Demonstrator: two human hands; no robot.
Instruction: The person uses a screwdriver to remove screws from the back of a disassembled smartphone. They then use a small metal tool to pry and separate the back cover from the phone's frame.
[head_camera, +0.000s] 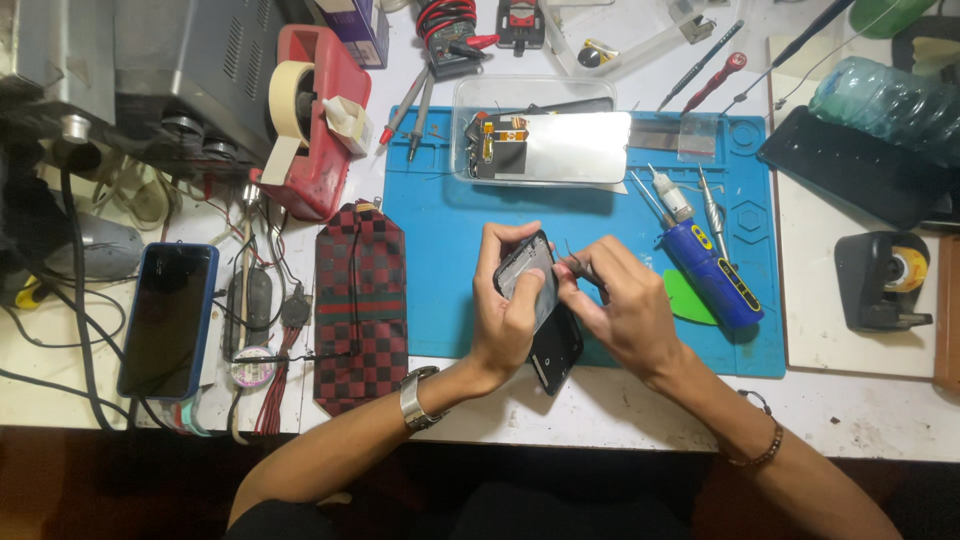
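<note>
- The left hand (508, 310) grips a black phone (545, 330) from its left side, fingers wrapped round the upper edge, thumb on its face
- The phone is held tilted just above the blue mat (445, 270), near its front edge
- The right hand (625, 305) pinches thin tweezers (578, 258) narrowly, their tip at the phone's upper right edge
- A blue screwdriver (712, 265) lies just right of that hand
- A checked cloth (360, 300) lies left of the mat
</note>
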